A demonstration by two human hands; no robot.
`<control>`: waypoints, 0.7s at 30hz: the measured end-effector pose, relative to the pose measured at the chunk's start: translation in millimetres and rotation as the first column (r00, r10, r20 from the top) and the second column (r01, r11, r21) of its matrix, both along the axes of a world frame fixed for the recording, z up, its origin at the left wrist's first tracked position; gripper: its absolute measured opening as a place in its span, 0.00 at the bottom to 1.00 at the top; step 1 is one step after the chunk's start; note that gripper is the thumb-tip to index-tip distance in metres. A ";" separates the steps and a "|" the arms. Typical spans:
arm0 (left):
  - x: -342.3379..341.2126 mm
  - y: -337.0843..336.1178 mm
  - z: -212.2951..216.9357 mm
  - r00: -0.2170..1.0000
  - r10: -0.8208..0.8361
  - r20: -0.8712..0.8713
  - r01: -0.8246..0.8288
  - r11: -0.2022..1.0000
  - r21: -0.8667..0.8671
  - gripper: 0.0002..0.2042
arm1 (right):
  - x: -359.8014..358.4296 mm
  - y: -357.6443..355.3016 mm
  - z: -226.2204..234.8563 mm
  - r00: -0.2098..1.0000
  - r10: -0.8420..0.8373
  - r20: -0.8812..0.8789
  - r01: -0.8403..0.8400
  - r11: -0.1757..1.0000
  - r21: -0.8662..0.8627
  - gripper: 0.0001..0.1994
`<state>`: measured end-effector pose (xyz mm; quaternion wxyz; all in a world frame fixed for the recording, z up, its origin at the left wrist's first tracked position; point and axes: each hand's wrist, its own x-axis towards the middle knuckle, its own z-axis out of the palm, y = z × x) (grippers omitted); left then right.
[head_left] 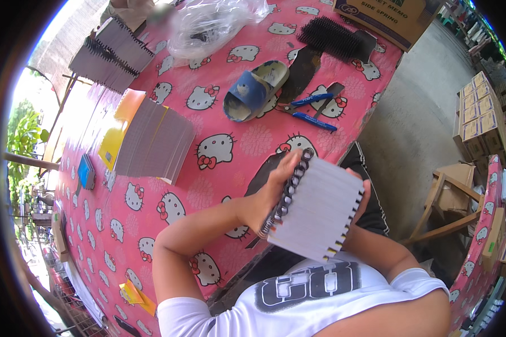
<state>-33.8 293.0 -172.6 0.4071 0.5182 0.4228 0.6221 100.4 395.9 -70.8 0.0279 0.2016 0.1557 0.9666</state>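
Both my hands hold up a thick stack of small memo pads [317, 205] in front of my chest. My left hand [272, 188] is closed on its left side, where black spiral coils [289, 191] run along the edge. My right hand [363, 188] grips the opposite side, its fingers partly hidden behind the pages. Dark notches line that right edge. Beyond the stack, cutters with blue handles [315, 115] lie on the table, beside a blue slipper [253, 92]. A heap of black plastic coils [329, 39] lies farther back.
The pink patterned tablecloth [253, 180] carries a block of paper with yellow and orange covers [152, 140], notched pads [109, 53] at far left and a clear plastic bag [208, 33]. A cardboard box [388, 22] stands at the back. A wooden frame [447, 208] and stacked cartons [480, 112] are at right.
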 end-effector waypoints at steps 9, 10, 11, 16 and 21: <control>24.9 -59.8 132.1 0.890 0.435 0.137 -0.416 0.897 -0.147 0.59 | -7.8 -10.9 21.7 0.949 -0.312 0.042 0.125 0.497 0.859 0.56; 30.9 -74.1 144.6 0.826 0.526 0.205 -0.490 0.848 -0.201 0.57 | -17.6 -15.1 26.8 0.935 -0.353 -0.030 0.154 0.329 0.932 0.57; 39.4 -89.9 158.1 0.743 0.616 0.262 -0.561 0.786 -0.259 0.55 | -30.7 -22.9 29.9 0.932 -0.348 -0.104 0.179 0.190 0.965 0.58; 69.2 -187.0 183.0 0.279 0.867 0.413 -0.751 0.465 -0.469 0.37 | -77.2 -122.2 35.0 0.948 0.148 0.281 -0.316 0.352 0.881 0.46; 100.8 -298.3 190.3 -0.004 0.935 0.355 -0.726 0.241 -0.644 0.24 | -92.0 -247.3 32.2 0.745 0.462 0.481 -0.630 0.249 0.736 0.43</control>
